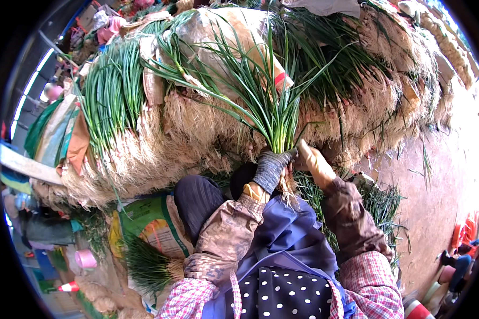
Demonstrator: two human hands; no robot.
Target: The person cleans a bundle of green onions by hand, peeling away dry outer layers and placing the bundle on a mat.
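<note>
Fingers (pixel 282 157) of the left hand (pixel 271 169), in a grey knit glove, wrap tight around one bunch of green onions (pixel 271 114) just above its roots, leaves fanning upward. Far left, a green and yellow printed sack (pixel 146 220) lies on the floor with one small tied bundle (pixel 150 266) on it. Behind, a big pile of rooted onions (pixel 159 133) blocks the view. Rightward, the right hand (pixel 315 162), in a tan rubber glove, touches the same bunch; how far its fingers close cannot be told.
</note>
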